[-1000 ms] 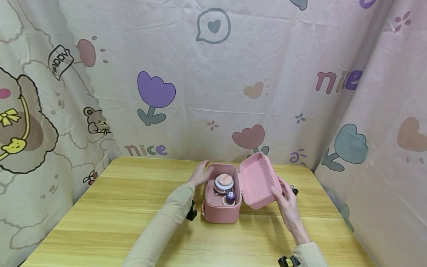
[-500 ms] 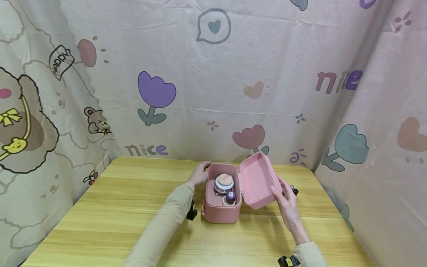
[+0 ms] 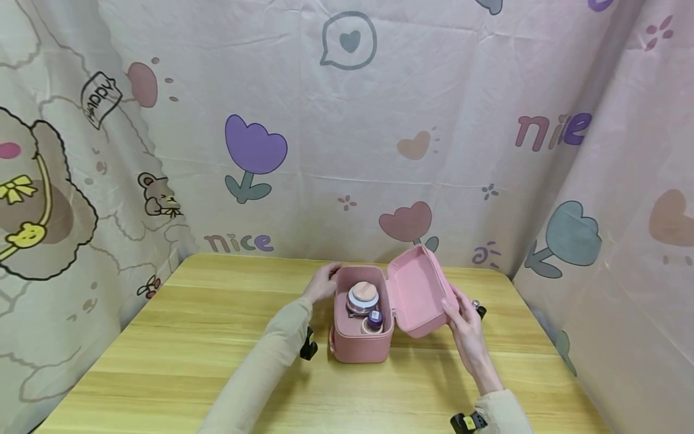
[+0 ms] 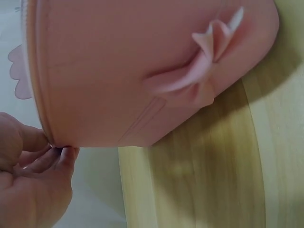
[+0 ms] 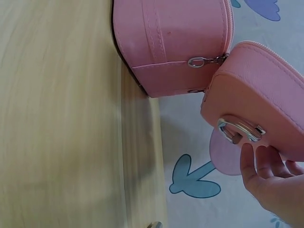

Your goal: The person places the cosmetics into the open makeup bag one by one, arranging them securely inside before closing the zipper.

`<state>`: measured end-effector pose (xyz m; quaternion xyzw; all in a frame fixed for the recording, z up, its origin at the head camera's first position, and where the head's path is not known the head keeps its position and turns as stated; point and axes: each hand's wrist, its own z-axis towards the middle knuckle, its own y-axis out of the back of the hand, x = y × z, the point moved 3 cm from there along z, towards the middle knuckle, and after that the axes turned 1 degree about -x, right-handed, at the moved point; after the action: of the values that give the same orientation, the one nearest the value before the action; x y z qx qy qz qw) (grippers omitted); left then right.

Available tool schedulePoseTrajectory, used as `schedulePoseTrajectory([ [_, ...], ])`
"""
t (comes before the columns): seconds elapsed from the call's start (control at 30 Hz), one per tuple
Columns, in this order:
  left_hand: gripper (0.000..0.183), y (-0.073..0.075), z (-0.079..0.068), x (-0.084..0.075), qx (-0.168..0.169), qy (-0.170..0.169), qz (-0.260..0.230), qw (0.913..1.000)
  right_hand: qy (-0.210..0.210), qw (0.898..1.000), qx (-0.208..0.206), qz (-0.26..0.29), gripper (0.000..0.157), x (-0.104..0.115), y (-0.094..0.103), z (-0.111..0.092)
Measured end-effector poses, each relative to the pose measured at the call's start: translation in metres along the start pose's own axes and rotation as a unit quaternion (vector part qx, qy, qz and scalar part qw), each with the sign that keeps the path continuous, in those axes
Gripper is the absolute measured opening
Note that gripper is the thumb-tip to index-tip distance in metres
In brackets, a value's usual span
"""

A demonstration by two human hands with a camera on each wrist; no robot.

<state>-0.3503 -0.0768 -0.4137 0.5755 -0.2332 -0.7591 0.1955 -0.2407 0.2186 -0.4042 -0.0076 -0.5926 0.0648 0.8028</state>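
Note:
A pink cosmetic case (image 3: 361,349) stands on the table with its lid (image 3: 417,292) swung open to the right. Inside lie a round container with a peach puff (image 3: 365,292) on top and a small purple-capped bottle (image 3: 375,319). My left hand (image 3: 321,284) pinches the case's far left corner at the zipper edge; in the left wrist view its fingertips (image 4: 69,156) meet there, and what lies between them is mostly hidden. With thumb on the rim and fingers on the outside, my right hand (image 3: 467,330) holds the lid near its handle (image 5: 241,129).
The wooden table (image 3: 228,337) ends at a patterned curtain (image 3: 325,120) behind the case, with curtains at both sides too. A small dark object with a shiny knob (image 3: 479,310) shows beyond the right hand. A pink bow (image 4: 199,71) sits on the case's left side.
My left hand's fingers have drawn in from reaching past the rim to pinching at the far left corner. The right hand and the lid have barely shifted.

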Motion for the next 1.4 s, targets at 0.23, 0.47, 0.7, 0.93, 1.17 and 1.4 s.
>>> schedulePoseTrajectory([
  [0.23, 0.033, 0.006, -0.008, 0.004, -0.004, -0.017, -0.046, 0.9988, -0.023, 1.000, 0.011, 0.014, 0.055, -0.001, -0.003, 0.006],
  [0.47, 0.035, 0.012, -0.014, 0.012, -0.003, -0.007, -0.079, 0.9968, -0.043, 0.998, -0.001, 0.036, 0.057, -0.007, -0.003, 0.014],
  [0.7, 0.039, 0.016, -0.021, 0.018, -0.002, 0.019, -0.099, 0.9949, -0.052, 0.997, -0.005, 0.059, 0.058, -0.009, -0.005, 0.023],
  [0.93, 0.040, 0.028, -0.037, 0.004, -0.001, 0.012, -0.141, 0.9899, -0.063, 0.995, 0.017, 0.081, 0.057, -0.014, -0.006, 0.032],
  [1.17, 0.042, 0.024, -0.034, 0.026, -0.012, 0.016, -0.155, 0.9877, -0.063, 0.993, 0.032, 0.091, 0.052, -0.017, -0.007, 0.043],
  [1.4, 0.043, 0.027, -0.043, 0.028, -0.021, 0.030, -0.144, 0.9889, -0.067, 0.992, 0.039, 0.095, 0.050, -0.021, -0.006, 0.054],
])
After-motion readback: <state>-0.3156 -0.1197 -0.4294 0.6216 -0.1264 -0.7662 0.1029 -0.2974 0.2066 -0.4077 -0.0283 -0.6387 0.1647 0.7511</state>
